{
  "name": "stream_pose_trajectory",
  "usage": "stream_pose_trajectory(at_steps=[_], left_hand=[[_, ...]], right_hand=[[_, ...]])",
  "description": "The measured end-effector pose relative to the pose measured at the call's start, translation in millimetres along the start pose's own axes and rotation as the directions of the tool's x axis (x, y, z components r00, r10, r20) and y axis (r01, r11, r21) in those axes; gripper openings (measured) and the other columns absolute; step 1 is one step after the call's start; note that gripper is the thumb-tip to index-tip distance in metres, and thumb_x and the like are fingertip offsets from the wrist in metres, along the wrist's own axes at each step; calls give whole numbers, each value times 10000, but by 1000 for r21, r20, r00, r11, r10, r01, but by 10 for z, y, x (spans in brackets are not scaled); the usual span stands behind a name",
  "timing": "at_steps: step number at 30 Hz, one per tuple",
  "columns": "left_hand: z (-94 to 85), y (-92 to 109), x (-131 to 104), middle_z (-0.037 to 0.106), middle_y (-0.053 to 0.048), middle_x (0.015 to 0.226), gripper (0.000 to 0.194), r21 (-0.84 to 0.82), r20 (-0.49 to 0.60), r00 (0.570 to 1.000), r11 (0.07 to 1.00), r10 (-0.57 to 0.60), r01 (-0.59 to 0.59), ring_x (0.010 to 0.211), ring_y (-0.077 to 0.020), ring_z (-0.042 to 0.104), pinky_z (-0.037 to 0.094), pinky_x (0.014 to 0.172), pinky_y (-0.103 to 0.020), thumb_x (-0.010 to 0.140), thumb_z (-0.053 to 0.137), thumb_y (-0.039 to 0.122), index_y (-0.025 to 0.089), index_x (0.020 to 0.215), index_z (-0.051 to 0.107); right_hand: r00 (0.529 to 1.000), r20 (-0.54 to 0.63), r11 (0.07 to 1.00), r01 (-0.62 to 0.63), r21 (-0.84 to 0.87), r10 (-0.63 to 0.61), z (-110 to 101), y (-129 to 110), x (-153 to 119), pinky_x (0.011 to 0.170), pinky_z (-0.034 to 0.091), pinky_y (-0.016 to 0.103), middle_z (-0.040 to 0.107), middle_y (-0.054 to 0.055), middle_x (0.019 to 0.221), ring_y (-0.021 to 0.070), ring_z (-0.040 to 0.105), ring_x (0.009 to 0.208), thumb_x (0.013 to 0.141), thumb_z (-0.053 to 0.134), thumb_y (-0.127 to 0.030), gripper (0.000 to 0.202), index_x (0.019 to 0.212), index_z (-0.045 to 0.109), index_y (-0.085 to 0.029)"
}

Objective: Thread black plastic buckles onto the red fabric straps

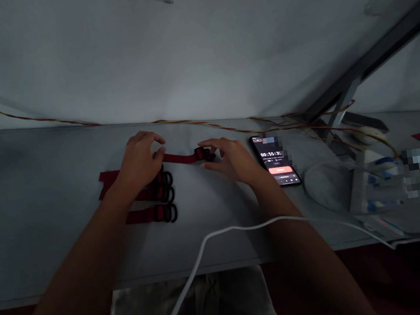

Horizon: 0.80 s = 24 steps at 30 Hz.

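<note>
A red strap [182,158] with a black buckle [202,154] stretches across the grey table between my two hands. My right hand [233,160] has its thumb and forefinger on either side of the buckle end, closed around it. At the strap's other end is my left hand [140,161], its fingers curved and thumb apart from the forefinger. The strap runs up to the left thumb, and the rest of that end is hidden there. Below my left hand lie several more red straps with black buckles and rings [166,213], side by side, partly covered by my forearm.
A lit phone [276,161] showing a timer lies right of my right hand. Twisted wires [205,122] run along the wall's foot. A white cable [240,227] crosses in front of my right forearm. A white box [374,183] and clear plastic stand at the right.
</note>
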State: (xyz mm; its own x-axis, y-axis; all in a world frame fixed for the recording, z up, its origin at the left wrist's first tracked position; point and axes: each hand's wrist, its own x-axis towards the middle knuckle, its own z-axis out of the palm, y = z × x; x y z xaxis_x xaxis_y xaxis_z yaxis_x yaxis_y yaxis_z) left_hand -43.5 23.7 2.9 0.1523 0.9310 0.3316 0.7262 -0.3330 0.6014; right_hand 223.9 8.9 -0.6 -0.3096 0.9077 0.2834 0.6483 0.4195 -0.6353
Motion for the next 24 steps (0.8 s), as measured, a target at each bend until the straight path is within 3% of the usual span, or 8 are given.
stream_pose_trajectory(at_steps=[2, 5, 9, 17, 20, 24], left_hand=[[82, 71, -53, 697, -138, 1257, 228, 87, 43, 992, 989, 116, -119, 1199, -346, 595, 385, 1101, -495, 927, 631, 254, 212, 1139, 703], [198, 199, -142, 643, -154, 1445, 401, 125, 167, 968, 970, 188, -210, 1351, -378, 528, 360, 1107, -549, 989, 603, 287, 222, 1384, 619], [314, 324, -208, 513, -152, 1616, 519, 173, 287, 926, 938, 244, -301, 1439, -388, 480, 346, 1095, -591, 1035, 582, 331, 272, 1545, 501], [328, 334, -201, 699, -162, 1380, 426, 355, 321, 920, 871, 226, -339, 1266, -355, 632, 382, 1045, -605, 1044, 548, 220, 245, 1468, 574], [325, 310, -200, 704, -161, 1362, 369, 348, 332, 900, 850, 283, -395, 1257, -364, 630, 365, 1047, -634, 1030, 577, 243, 238, 1395, 628], [338, 284, -205, 732, -156, 1310, 339, 334, 288, 896, 841, 339, -426, 1235, -383, 631, 323, 1056, -675, 997, 589, 227, 226, 1325, 676]], right_hand=[[998, -29, 998, -57, -18, 57, -36, 67, 5, 789, 519, 357, 793, 80, 1036, 200, 655, 770, 792, 863, -256, 416, 1202, 803, -220], [988, -91, 990, -130, -63, 124, -71, 163, 8, 827, 520, 370, 804, 104, 1047, 209, 682, 783, 884, 763, -235, 263, 1137, 818, -185], [995, 31, 991, -88, -96, 91, 28, 173, 22, 839, 506, 352, 789, 96, 1023, 215, 682, 838, 913, 693, -203, 202, 1080, 808, -188], [988, 128, 996, -79, -32, 82, 208, 53, 23, 809, 447, 331, 745, 77, 1002, 200, 611, 841, 868, 720, -220, 194, 1054, 695, -170], [985, 149, 996, -88, 13, 86, 200, 55, 3, 772, 429, 317, 731, 43, 926, 187, 604, 805, 855, 724, -236, 216, 1058, 671, -187], [982, 165, 966, -129, 223, 93, 188, 55, 0, 693, 410, 288, 683, -18, 777, 158, 591, 717, 851, 748, -306, 211, 1020, 666, -212]])
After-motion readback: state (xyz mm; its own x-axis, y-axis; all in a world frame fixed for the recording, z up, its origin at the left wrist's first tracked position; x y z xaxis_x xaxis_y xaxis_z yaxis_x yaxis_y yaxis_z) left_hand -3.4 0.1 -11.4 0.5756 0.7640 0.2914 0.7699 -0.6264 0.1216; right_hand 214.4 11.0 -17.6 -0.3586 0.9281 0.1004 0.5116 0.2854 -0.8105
